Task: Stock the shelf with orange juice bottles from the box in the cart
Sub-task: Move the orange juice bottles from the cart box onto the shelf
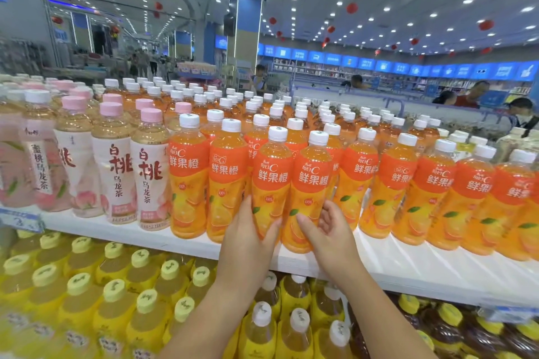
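Two grips now: our left hand (248,237) clamps the left bottle (272,178), right hand (329,232) the right bottle (312,181), both on the shelf (408,265).

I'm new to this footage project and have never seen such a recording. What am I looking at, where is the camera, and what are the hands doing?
There is no machine here: these are a person's two bare hands, filmed by one wide-angle camera worn on the head, looking forward and down. That is why the arms enter from the bottom. The white shelf in a shop carries rows of orange juice bottles; pink-capped peach tea bottles stand to their left, and yellow bottles fill the shelf below. The left hand grips one juice bottle at the shelf's front edge, and the right hand grips the neighbouring juice bottle. The box and cart are out of view.
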Action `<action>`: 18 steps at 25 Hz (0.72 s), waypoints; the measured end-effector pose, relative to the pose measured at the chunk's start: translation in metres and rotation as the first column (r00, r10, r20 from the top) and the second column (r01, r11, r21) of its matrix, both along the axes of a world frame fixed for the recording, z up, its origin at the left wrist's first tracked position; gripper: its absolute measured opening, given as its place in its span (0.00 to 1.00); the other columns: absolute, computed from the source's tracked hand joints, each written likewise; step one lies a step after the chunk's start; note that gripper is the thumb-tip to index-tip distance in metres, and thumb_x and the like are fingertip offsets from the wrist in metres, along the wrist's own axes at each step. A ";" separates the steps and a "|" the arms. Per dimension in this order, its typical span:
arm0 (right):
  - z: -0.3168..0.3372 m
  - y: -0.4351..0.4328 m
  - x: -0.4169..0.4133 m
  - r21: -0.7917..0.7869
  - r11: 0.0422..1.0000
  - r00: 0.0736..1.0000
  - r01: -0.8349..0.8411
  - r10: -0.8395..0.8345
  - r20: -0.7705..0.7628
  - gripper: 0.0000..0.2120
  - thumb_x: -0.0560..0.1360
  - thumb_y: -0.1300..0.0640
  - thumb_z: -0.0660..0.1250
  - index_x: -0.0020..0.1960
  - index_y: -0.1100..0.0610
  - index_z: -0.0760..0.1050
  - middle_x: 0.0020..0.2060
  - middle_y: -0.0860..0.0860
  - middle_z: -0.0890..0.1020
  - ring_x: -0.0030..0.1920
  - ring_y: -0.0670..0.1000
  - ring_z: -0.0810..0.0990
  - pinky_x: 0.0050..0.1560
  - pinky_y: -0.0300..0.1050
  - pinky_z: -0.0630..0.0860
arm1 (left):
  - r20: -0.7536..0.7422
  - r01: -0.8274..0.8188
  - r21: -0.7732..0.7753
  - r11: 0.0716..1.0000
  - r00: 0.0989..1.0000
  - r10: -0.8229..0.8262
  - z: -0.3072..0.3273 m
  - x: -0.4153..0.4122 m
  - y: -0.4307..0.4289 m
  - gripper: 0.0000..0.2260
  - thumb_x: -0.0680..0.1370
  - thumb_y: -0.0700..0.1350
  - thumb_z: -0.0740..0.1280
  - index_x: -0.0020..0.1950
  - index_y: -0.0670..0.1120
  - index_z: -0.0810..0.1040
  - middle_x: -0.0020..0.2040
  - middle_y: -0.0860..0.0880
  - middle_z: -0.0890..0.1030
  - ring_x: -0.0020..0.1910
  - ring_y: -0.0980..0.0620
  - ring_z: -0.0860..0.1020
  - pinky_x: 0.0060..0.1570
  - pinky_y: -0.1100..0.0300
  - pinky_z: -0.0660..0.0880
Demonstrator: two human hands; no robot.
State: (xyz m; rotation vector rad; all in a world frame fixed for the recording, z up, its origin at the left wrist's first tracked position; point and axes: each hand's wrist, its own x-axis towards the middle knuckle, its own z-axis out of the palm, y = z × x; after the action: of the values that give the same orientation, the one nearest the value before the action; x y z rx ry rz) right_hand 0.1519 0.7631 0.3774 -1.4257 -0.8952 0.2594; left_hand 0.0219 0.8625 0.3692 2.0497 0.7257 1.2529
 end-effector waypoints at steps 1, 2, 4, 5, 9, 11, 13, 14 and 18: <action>-0.001 0.000 0.000 0.001 1.000 1.000 0.002 -0.002 0.002 0.20 0.76 0.56 0.72 0.66 0.49 0.72 0.59 0.42 0.82 0.57 0.35 0.80 0.58 0.37 0.79 | -0.011 -0.006 0.000 1.000 1.000 0.006 -0.001 -0.001 0.001 0.28 0.78 0.57 0.70 0.75 0.50 0.68 0.68 0.54 0.78 0.67 0.54 0.74 0.64 0.60 0.73; -0.002 0.000 0.000 -0.001 1.000 1.000 0.004 -0.004 0.003 0.21 0.76 0.55 0.73 0.66 0.48 0.72 0.59 0.41 0.82 0.58 0.35 0.80 0.60 0.39 0.78 | -0.025 -0.015 -0.001 1.000 1.000 0.015 -0.001 -0.001 0.002 0.28 0.78 0.57 0.70 0.75 0.49 0.69 0.67 0.54 0.78 0.67 0.54 0.75 0.65 0.58 0.74; -0.003 0.000 0.000 -0.012 1.000 1.000 0.008 -0.008 -0.003 0.23 0.75 0.52 0.73 0.68 0.48 0.72 0.60 0.41 0.82 0.59 0.37 0.79 0.62 0.42 0.77 | -0.050 -0.041 0.001 0.999 0.998 0.041 -0.001 0.001 0.003 0.30 0.78 0.57 0.70 0.76 0.47 0.68 0.68 0.52 0.78 0.68 0.52 0.74 0.66 0.54 0.74; -0.003 -0.001 0.001 -0.014 1.000 1.000 0.010 -0.010 -0.005 0.23 0.74 0.51 0.74 0.68 0.48 0.72 0.60 0.41 0.82 0.60 0.38 0.79 0.64 0.43 0.77 | -0.062 -0.057 0.001 0.998 0.996 0.057 -0.001 0.003 0.003 0.31 0.78 0.57 0.70 0.77 0.46 0.68 0.68 0.51 0.77 0.69 0.52 0.73 0.67 0.54 0.73; -0.005 -0.001 0.002 -0.024 1.000 1.000 0.000 0.000 -0.002 0.26 0.73 0.47 0.74 0.69 0.47 0.72 0.62 0.41 0.81 0.63 0.40 0.79 0.67 0.48 0.76 | -0.090 -0.072 -0.002 0.997 0.993 0.071 0.002 0.005 -0.002 0.32 0.78 0.57 0.68 0.78 0.46 0.65 0.68 0.50 0.75 0.69 0.50 0.72 0.67 0.54 0.73; -0.006 -0.002 0.003 -0.033 0.999 1.000 -0.008 0.008 0.001 0.33 0.71 0.41 0.74 0.72 0.48 0.69 0.64 0.43 0.80 0.66 0.43 0.77 0.68 0.52 0.75 | -0.092 -0.067 -0.002 0.998 0.994 0.067 0.002 0.003 -0.002 0.31 0.79 0.58 0.68 0.78 0.48 0.64 0.70 0.51 0.75 0.70 0.51 0.72 0.67 0.52 0.74; -0.006 -0.003 0.003 -0.041 0.999 1.000 -0.006 0.006 -0.002 0.38 0.69 0.36 0.74 0.74 0.48 0.68 0.66 0.43 0.79 0.67 0.45 0.76 0.69 0.53 0.75 | -0.066 -0.056 -0.005 0.998 0.996 0.056 0.001 -0.001 -0.003 0.28 0.79 0.57 0.67 0.77 0.50 0.66 0.69 0.53 0.77 0.68 0.53 0.74 0.65 0.53 0.75; -0.005 -0.003 0.003 -0.040 0.999 1.000 -0.008 0.008 -0.002 0.36 0.69 0.38 0.74 0.73 0.48 0.68 0.65 0.43 0.79 0.67 0.44 0.76 0.68 0.52 0.75 | -0.050 -0.053 -0.003 0.999 0.997 0.053 0.002 -0.003 -0.004 0.26 0.79 0.56 0.67 0.76 0.50 0.68 0.67 0.54 0.78 0.67 0.54 0.75 0.65 0.56 0.75; -0.003 -0.003 -0.001 -0.031 1.000 1.000 -0.002 0.002 -0.010 0.24 0.75 0.50 0.73 0.69 0.48 0.72 0.60 0.42 0.82 0.62 0.42 0.80 0.65 0.50 0.78 | -0.036 -0.035 0.016 0.999 0.999 0.035 0.003 -0.008 -0.001 0.22 0.80 0.53 0.69 0.73 0.49 0.73 0.64 0.54 0.80 0.65 0.54 0.77 0.63 0.61 0.74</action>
State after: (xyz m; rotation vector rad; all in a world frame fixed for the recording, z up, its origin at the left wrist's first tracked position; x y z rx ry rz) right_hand 0.1512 0.7598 0.3746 -1.4511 -0.8882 0.2828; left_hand 0.0140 0.8617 0.3722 2.0850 0.7740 1.2473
